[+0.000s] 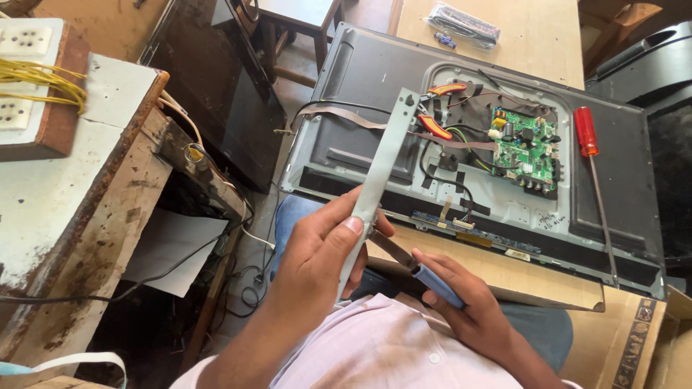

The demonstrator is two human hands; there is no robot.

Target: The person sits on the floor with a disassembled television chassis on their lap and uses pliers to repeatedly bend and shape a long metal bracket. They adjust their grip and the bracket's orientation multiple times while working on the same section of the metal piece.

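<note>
Television: an opened flat television back (375, 108) is lying tilted across the wooden table (533, 36), filling the 12 to 3 o'clock part of the view.
Workbench: a worn white bench (65, 187) is standing at 9 o'clock, carrying a socket board with yellow wires (36, 75).
Metal strip: a long grey metal strip (380, 169) is rising from the centre toward 12 o'clock, its upper end overlapping the television back.
Left hand: the left hand (321, 252) is gripping the strip's lower part, thumb pressed on its face, fingers curled behind.
Right hand: the right hand (450, 295), at 5 o'clock, is closing around a blue-handled tool (432, 282), whose blade is pointing toward the strip's lower end.
Circuit board: a green board (525, 148) is sitting at 2 o'clock.
Screwdriver: a red-handled screwdriver (587, 133) is lying at 3 o'clock of the board.
Pliers: red-handled pliers (436, 108) are resting at 9 o'clock of the board.
</note>
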